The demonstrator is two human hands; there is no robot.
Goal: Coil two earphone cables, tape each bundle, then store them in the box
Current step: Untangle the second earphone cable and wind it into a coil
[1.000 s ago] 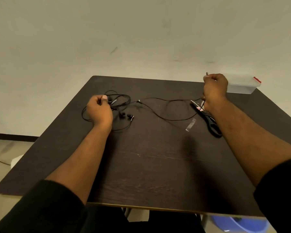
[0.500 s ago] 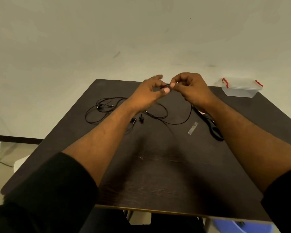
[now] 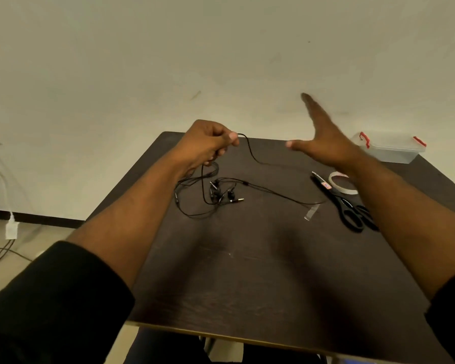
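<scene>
Half a second ago both my hands pinched the earphone cable [image 3: 250, 151] together. Now my right hand [image 3: 323, 143] has let go and is flat, fingers straight, holding nothing. My left hand [image 3: 208, 143] pinches the cable alone, above the tangle of cables [image 3: 210, 193] on the table [image 3: 247, 271]. I think coiling has only just begun. The box [image 3: 389, 151] sits far behind the scissors [image 3: 344, 203], lid shut. I cannot see anything inside it.

Scissors [image 3: 346, 203] and tape roll [image 3: 343, 183] beside box [image 3: 389, 151]
</scene>
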